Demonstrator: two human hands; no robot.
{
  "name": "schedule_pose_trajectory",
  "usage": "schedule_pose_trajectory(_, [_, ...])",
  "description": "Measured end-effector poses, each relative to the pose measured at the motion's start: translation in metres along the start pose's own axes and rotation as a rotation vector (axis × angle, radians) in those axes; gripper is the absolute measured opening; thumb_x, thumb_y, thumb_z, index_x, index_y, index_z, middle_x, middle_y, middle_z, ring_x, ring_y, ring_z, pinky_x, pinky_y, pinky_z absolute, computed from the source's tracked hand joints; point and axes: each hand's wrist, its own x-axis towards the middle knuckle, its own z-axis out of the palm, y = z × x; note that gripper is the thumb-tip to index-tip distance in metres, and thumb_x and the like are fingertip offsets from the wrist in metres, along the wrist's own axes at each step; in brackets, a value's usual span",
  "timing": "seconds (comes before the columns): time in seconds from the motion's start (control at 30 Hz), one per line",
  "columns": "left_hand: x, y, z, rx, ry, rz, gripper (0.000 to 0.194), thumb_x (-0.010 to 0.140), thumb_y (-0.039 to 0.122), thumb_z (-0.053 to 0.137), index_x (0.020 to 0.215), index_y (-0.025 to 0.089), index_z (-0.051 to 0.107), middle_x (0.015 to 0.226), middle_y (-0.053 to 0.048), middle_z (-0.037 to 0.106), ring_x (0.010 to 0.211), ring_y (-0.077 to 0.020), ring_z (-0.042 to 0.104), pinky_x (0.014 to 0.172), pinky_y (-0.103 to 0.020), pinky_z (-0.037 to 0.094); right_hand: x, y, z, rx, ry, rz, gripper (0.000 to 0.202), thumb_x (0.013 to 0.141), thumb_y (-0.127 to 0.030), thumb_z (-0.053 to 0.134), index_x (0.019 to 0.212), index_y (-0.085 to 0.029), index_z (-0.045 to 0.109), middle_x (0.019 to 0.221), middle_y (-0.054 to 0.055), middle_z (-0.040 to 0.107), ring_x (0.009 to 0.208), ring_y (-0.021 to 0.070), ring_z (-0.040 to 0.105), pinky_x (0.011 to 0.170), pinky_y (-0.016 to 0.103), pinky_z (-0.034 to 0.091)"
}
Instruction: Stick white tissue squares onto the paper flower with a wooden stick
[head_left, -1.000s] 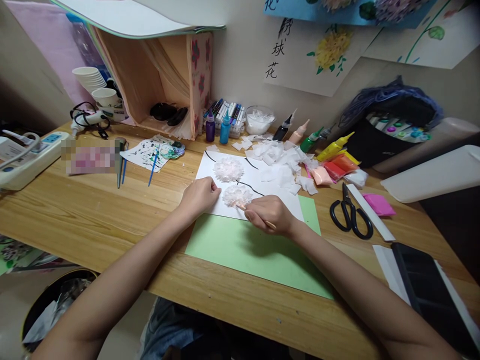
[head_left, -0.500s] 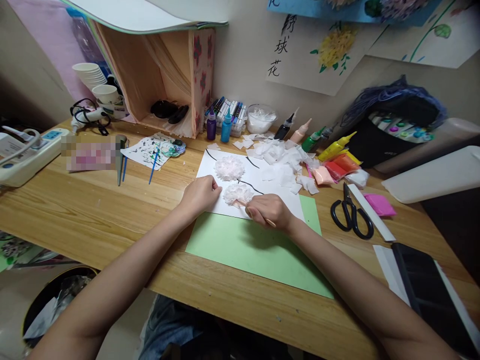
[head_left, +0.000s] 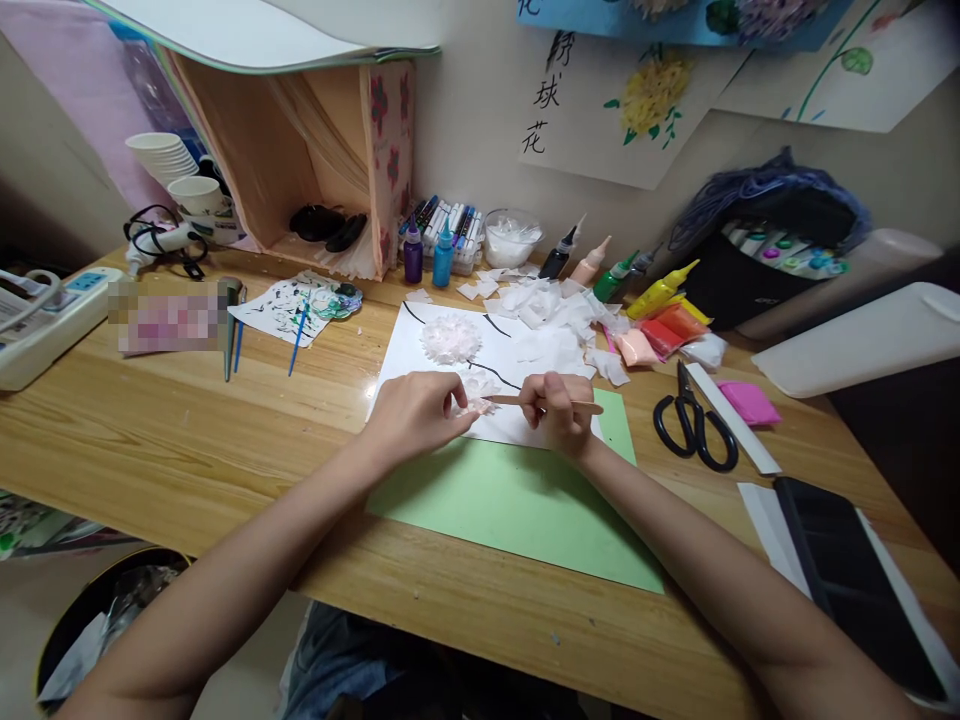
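Observation:
On white paper [head_left: 390, 367] with black painted lines sit two round fluffy paper flowers, the upper one [head_left: 450, 339] in full view and the lower one [head_left: 481, 383] partly covered. My left hand [head_left: 424, 408] is at the lower flower's left edge, thumb and index finger curved close together; whether anything tiny is between them is hidden. My right hand [head_left: 559, 405] is closed around a thin wooden stick [head_left: 586, 407], its tip pointing left at the lower flower. Green paper [head_left: 510, 505] lies beneath the white sheet.
White tissue squares [head_left: 555, 310] are heaped behind the paper, near paint bottles [head_left: 592, 260] and a glass bowl [head_left: 512, 238]. Black scissors [head_left: 696, 425] and a black tray [head_left: 847, 570] lie to the right. Blue brushes [head_left: 298, 340] rest on the left beside a paint-marked sheet [head_left: 262, 308].
My left hand has moved right to the lower flower, its thumb and finger extended from a fist. My right hand has shifted slightly right and turned, bringing the stick nearly level.

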Motion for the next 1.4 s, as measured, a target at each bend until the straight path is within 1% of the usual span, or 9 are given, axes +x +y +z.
schedule_pose_trajectory(0.17, [-0.004, 0.007, 0.021, 0.099, 0.018, -0.049, 0.027, 0.079, 0.045, 0.053, 0.076, 0.020, 0.064, 0.073, -0.002, 0.068, 0.066, -0.0159, 0.059, 0.055, -0.025, 0.032, -0.003, 0.002, 0.002, -0.025, -0.004, -0.047, 0.056, 0.095, -0.033, 0.026, 0.041, -0.021, 0.035, 0.037, -0.002, 0.038, 0.035, 0.0084, 0.032, 0.045, 0.026, 0.032])
schedule_pose_trajectory(0.3, [-0.005, 0.009, 0.028, 0.123, 0.043, -0.084, 0.026, 0.082, 0.040, 0.048, 0.077, 0.020, 0.065, 0.075, -0.003, 0.069, 0.068, -0.0172, 0.060, 0.055, -0.026, 0.032, -0.005, 0.003, 0.004, -0.029, -0.044, -0.072, 0.055, 0.095, -0.031, 0.025, 0.042, -0.021, 0.032, 0.037, -0.002, 0.037, 0.036, 0.0085, 0.032, 0.043, 0.026, 0.030])
schedule_pose_trajectory(0.43, [-0.004, 0.009, 0.027, 0.139, 0.067, -0.091, 0.022, 0.082, 0.033, 0.049, 0.077, 0.020, 0.066, 0.075, -0.003, 0.070, 0.069, -0.0174, 0.061, 0.054, -0.026, 0.031, -0.006, 0.005, 0.005, -0.014, -0.083, -0.129, 0.053, 0.095, -0.026, 0.025, 0.043, -0.021, 0.032, 0.038, -0.002, 0.037, 0.037, 0.0080, 0.033, 0.043, 0.025, 0.029])
schedule_pose_trajectory(0.6, [-0.003, 0.006, 0.024, 0.127, 0.098, -0.103, 0.022, 0.082, 0.035, 0.049, 0.078, 0.021, 0.066, 0.076, -0.002, 0.070, 0.068, -0.0168, 0.061, 0.054, -0.026, 0.032, -0.006, 0.007, 0.008, -0.024, -0.139, -0.205, 0.051, 0.096, -0.023, 0.024, 0.047, -0.020, 0.038, 0.041, -0.002, 0.042, 0.038, 0.0079, 0.037, 0.044, 0.023, 0.032])
schedule_pose_trajectory(0.77, [-0.001, 0.004, 0.021, 0.125, 0.105, -0.116, 0.022, 0.083, 0.036, 0.049, 0.082, 0.022, 0.066, 0.078, -0.003, 0.070, 0.071, -0.0177, 0.062, 0.057, -0.026, 0.036, -0.006, 0.003, 0.008, -0.079, -0.152, -0.234, 0.051, 0.096, -0.025, 0.023, 0.047, -0.021, 0.040, 0.041, -0.002, 0.045, 0.037, 0.0088, 0.039, 0.043, 0.024, 0.033])
schedule_pose_trajectory(0.93, [0.000, 0.004, 0.020, 0.124, 0.092, -0.131, 0.022, 0.083, 0.037, 0.050, 0.082, 0.022, 0.066, 0.079, -0.003, 0.071, 0.073, -0.0184, 0.062, 0.059, -0.026, 0.037, -0.008, 0.001, 0.007, -0.066, -0.098, -0.237, 0.055, 0.096, -0.031, 0.020, 0.044, -0.022, 0.037, 0.037, -0.001, 0.041, 0.035, 0.0100, 0.038, 0.043, 0.026, 0.032])
schedule_pose_trajectory(1.13, [-0.001, 0.004, 0.020, 0.133, 0.106, -0.120, 0.020, 0.082, 0.033, 0.049, 0.080, 0.022, 0.065, 0.079, -0.002, 0.071, 0.073, -0.0186, 0.062, 0.056, -0.026, 0.034, -0.006, 0.002, 0.010, -0.151, -0.149, -0.311, 0.048, 0.095, -0.022, 0.023, 0.050, -0.021, 0.041, 0.041, -0.001, 0.046, 0.038, 0.0096, 0.041, 0.044, 0.025, 0.033])
schedule_pose_trajectory(1.3, [0.001, 0.003, 0.015, 0.106, 0.091, -0.127, 0.023, 0.083, 0.036, 0.048, 0.080, 0.021, 0.064, 0.079, -0.003, 0.070, 0.074, -0.0185, 0.062, 0.057, -0.026, 0.035, -0.003, 0.003, 0.012, -0.207, -0.197, -0.308, 0.047, 0.095, -0.022, 0.023, 0.053, -0.021, 0.043, 0.044, 0.000, 0.049, 0.040, 0.0098, 0.042, 0.046, 0.025, 0.035])
schedule_pose_trajectory(1.4, [0.008, -0.007, 0.009, 0.096, 0.096, -0.205, 0.031, 0.087, 0.040, 0.039, 0.081, 0.021, 0.063, 0.082, -0.005, 0.070, 0.076, -0.0197, 0.062, 0.057, -0.026, 0.035, -0.004, 0.005, 0.014, -0.217, -0.194, -0.267, 0.049, 0.096, -0.025, 0.022, 0.053, -0.021, 0.044, 0.045, 0.000, 0.050, 0.041, 0.0098, 0.044, 0.047, 0.025, 0.036])
